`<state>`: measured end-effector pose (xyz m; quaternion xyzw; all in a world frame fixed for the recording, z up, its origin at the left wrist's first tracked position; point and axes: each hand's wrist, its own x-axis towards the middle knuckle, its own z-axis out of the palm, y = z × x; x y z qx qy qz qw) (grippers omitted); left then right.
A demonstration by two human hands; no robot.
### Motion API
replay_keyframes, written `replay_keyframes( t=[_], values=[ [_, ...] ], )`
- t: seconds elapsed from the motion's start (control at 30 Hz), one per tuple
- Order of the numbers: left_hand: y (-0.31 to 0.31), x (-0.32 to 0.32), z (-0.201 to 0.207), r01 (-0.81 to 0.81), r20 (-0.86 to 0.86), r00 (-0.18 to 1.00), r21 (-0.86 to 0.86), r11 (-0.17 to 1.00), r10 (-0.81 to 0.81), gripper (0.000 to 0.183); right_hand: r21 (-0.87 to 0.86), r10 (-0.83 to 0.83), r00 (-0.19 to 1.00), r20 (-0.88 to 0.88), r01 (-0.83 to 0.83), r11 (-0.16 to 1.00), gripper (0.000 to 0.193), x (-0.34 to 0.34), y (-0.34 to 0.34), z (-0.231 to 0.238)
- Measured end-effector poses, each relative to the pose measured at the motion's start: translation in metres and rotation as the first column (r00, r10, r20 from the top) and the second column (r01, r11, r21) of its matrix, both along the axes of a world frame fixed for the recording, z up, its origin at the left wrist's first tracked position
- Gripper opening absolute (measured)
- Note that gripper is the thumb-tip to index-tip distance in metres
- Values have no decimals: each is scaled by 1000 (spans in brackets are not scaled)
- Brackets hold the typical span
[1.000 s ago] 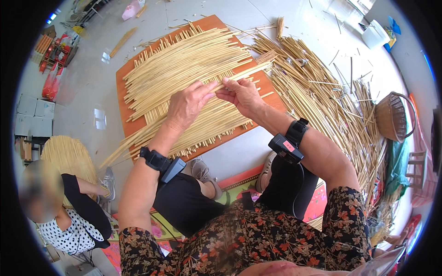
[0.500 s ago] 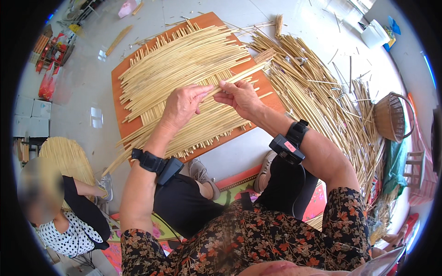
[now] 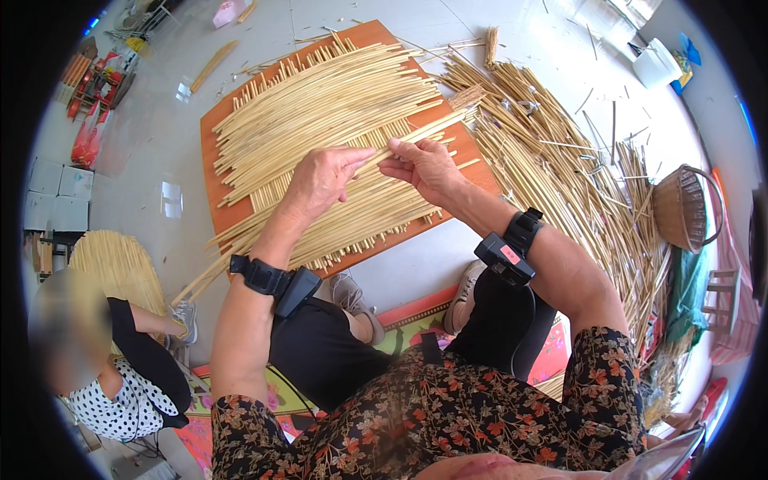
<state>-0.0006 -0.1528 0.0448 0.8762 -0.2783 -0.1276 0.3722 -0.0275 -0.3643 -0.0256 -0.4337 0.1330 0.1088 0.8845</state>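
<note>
My left hand (image 3: 320, 182) and my right hand (image 3: 422, 168) meet over an orange wooden board (image 3: 214, 132) covered with long pale straw stalks (image 3: 320, 104). Both hands pinch the same few stalks (image 3: 428, 132), which run up and to the right from my fingers. The fingertips of the two hands almost touch. Each wrist carries a black strap with a small device. My knees and grey shoes show just below the board.
A large loose heap of straw stalks (image 3: 560, 176) lies right of the board. A woven basket (image 3: 680, 208) stands at the far right. Another person (image 3: 96, 368) sits at lower left beside a flat straw mat (image 3: 116, 264). White boxes (image 3: 56, 196) lie at the left.
My left hand has slid right along the stalks to meet my right hand. The right hand stays nearly still on the stalks.
</note>
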Motion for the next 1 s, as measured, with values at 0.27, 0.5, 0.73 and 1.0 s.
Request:
replay_keyframes(
  t=[0.27, 0.5, 0.73, 1.0],
  values=[
    [1, 0, 1, 15, 43, 999, 4, 1000, -16, 27, 15, 27, 1000, 11, -27, 1000, 22, 2, -3, 2],
    [5, 0, 2, 19, 53, 998, 62, 998, -23, 30, 36, 24, 999, 32, -25, 999, 29, 4, -4, -5],
    [2, -2, 12, -33, -29, 999, 48, 998, 35, 33, 6, 20, 999, 37, -20, 1000, 28, 5, -8, -4],
    [13, -1, -1, -8, 334, 941, 177, 984, -52, 35, 9, -28, 999, 41, 27, 1000, 26, 6, -4, 0]
  ],
)
